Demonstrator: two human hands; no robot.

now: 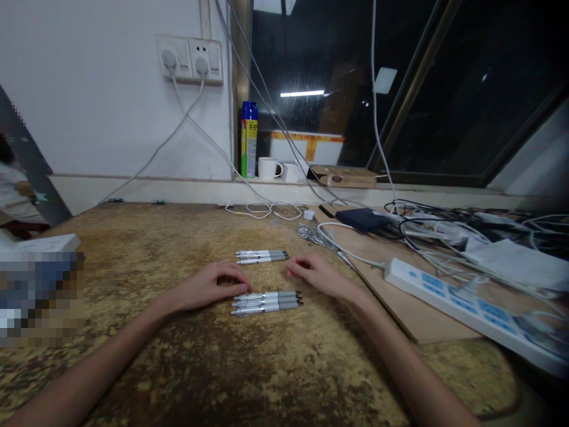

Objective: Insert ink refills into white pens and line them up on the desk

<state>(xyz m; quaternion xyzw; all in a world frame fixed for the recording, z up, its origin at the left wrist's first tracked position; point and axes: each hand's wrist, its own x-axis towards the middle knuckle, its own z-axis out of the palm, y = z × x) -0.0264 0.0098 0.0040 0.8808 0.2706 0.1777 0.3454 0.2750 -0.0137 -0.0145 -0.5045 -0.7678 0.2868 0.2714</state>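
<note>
2 hands (200, 289) (320, 276) beside 2 groups of pens (267, 303) on worn wood (178, 370)

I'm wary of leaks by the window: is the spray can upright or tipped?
Upright: the spray can stands on its base beside the mug, its blue cap on top.

two groups of pens lie crosswise on a worn table (146, 367), the far pens (260, 257) apart from the near pens (267, 303). left hand (217, 283): curled, fingertips at the near pens; contact unclear. right hand (313, 274): curled, beside the dark ends of the far pens. at right, a power strip (427, 289) on a board (395, 296); behind, a mug (267, 168) beside a spray can (249, 142) on the sill (191, 191).
</note>
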